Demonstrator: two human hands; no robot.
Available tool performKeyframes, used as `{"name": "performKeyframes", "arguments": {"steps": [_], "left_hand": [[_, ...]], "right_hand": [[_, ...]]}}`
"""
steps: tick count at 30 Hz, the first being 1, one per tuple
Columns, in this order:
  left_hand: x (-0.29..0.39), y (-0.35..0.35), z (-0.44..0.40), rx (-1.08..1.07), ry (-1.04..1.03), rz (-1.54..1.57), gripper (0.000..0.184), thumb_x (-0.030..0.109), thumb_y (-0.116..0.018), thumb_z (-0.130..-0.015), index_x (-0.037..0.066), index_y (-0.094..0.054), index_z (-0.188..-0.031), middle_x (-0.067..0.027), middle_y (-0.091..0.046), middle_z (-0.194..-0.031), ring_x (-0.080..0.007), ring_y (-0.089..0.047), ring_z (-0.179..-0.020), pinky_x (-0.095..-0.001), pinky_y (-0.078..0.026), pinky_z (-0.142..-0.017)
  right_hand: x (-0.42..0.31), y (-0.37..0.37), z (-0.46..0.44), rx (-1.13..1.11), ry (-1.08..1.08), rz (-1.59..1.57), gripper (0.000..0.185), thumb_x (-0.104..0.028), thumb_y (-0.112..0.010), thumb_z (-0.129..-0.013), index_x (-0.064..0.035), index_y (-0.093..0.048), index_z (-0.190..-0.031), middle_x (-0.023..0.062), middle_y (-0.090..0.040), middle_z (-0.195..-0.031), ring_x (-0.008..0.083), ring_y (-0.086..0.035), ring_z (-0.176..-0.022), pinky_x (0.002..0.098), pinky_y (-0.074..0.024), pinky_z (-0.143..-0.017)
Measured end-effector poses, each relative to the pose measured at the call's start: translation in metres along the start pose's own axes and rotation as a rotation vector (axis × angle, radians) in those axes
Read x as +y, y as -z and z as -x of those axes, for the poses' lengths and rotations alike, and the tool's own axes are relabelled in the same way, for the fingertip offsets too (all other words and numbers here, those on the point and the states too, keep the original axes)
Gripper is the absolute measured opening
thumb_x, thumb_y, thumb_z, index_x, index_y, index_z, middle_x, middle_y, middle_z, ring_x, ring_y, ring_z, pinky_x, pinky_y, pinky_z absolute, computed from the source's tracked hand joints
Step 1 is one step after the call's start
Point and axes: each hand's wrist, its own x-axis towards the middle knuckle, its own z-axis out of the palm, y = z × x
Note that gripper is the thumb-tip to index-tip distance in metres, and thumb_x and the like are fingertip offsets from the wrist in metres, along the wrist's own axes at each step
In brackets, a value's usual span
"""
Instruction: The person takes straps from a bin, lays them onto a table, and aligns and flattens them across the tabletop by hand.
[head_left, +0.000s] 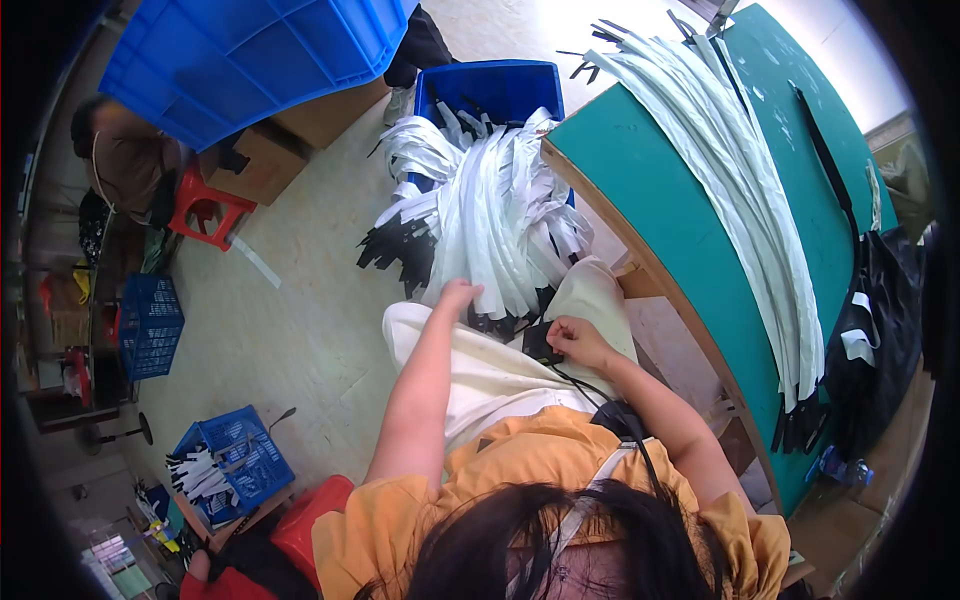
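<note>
A large bundle of long white strips with black ends hangs from a blue bin toward my lap. My left hand is closed at the lower part of the bundle, its fingers on the white strips. To the right, over my thigh, my right hand is closed with its fingers at a small flat black thing. A thin black cord runs close below it toward my waist. What exactly the black thing is, I cannot make out. More black strip ends hang left of the bundle.
A green table on the right bears another long bundle of white strips and black fabric. The blue bin stands ahead. Left are a large blue crate, a red stool, blue baskets and a seated person.
</note>
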Motion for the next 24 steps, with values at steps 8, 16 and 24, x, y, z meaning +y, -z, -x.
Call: {"name": "performKeyframes", "arguments": {"steps": [8,16,24], "left_hand": [[0.008,-0.023,0.013,0.113,0.027,-0.002,0.036,0.021,-0.071,-0.067,-0.004,-0.058,-0.089,-0.0127,-0.062,-0.083,-0.0206,-0.058,-0.076,-0.0317,-0.045,-0.068],[0.094,0.001,0.077,-0.396,0.129,0.596,0.031,0.01,-0.059,-0.08,0.002,-0.049,-0.107,-0.0093,-0.058,-0.101,-0.0195,-0.057,-0.093,-0.0313,-0.045,-0.08],[0.137,-0.051,0.109,-0.583,-0.089,0.584,0.029,0.017,-0.056,-0.083,0.004,-0.051,-0.108,-0.0062,-0.059,-0.095,-0.02,-0.057,-0.088,-0.0327,-0.045,-0.081]], "right_hand": [[0.006,0.003,-0.001,-0.008,-0.015,0.01,0.007,-0.008,-0.058,-0.08,-0.0036,-0.055,-0.083,0.0011,-0.055,-0.064,0.0077,-0.052,-0.057,0.0215,-0.0399,-0.051],[-0.015,-0.002,-0.009,0.209,0.11,-0.276,0.02,-0.017,-0.06,-0.08,-0.0015,-0.054,-0.092,0.0032,-0.058,-0.078,0.0087,-0.053,-0.063,0.0213,-0.0415,-0.056],[-0.116,-0.003,-0.01,0.183,-0.098,-0.229,0.034,-0.022,-0.061,-0.081,-0.0008,-0.051,-0.106,0.0048,-0.056,-0.087,0.0102,-0.053,-0.067,0.0226,-0.0435,-0.06]]}}
